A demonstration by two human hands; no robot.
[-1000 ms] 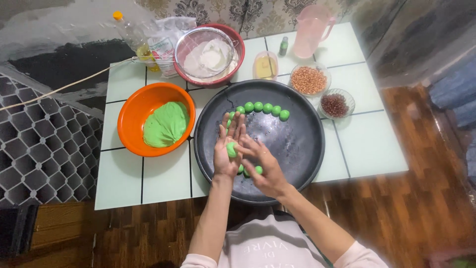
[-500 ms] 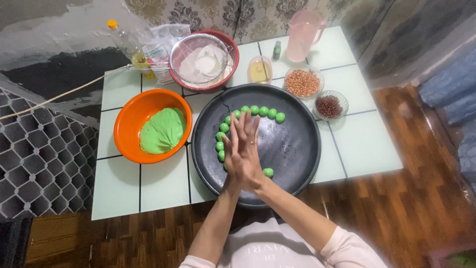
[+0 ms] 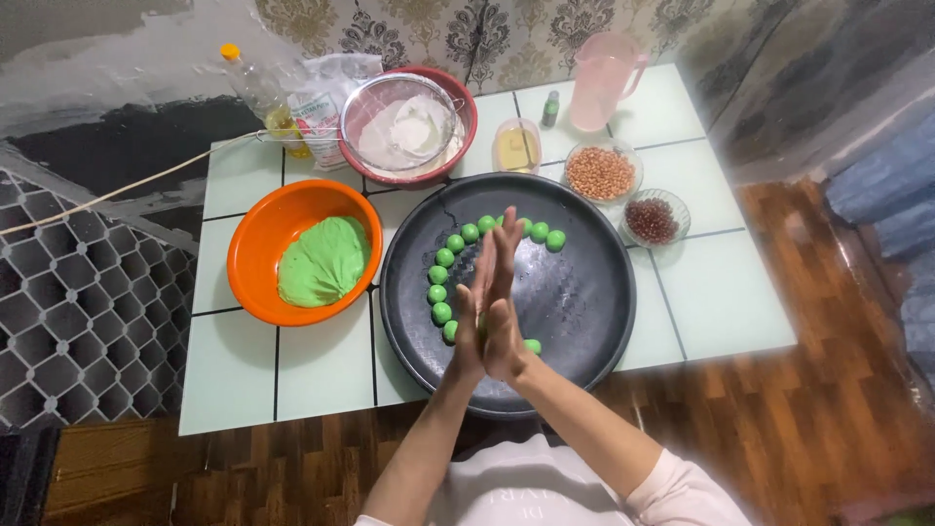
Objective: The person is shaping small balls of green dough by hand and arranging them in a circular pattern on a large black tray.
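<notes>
Currently both palms pressed flat together over the black round tray (image 3: 584,321): left hand (image 3: 474,317) and right hand (image 3: 504,307), fingers straight, a sliver of green dough (image 3: 481,321) between them — the pose for rolling a ball. Finished green dough balls (image 3: 443,282) sit in an arc along the tray's far-left rim, spaced apart so they don't stick. Orange bowl of green dough (image 3: 321,261) just left, within reach.

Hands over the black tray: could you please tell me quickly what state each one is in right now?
Left hand: flat, palm pressed against the right; anything between cannot be told.
Right hand: flat, pressed against the left.
</notes>
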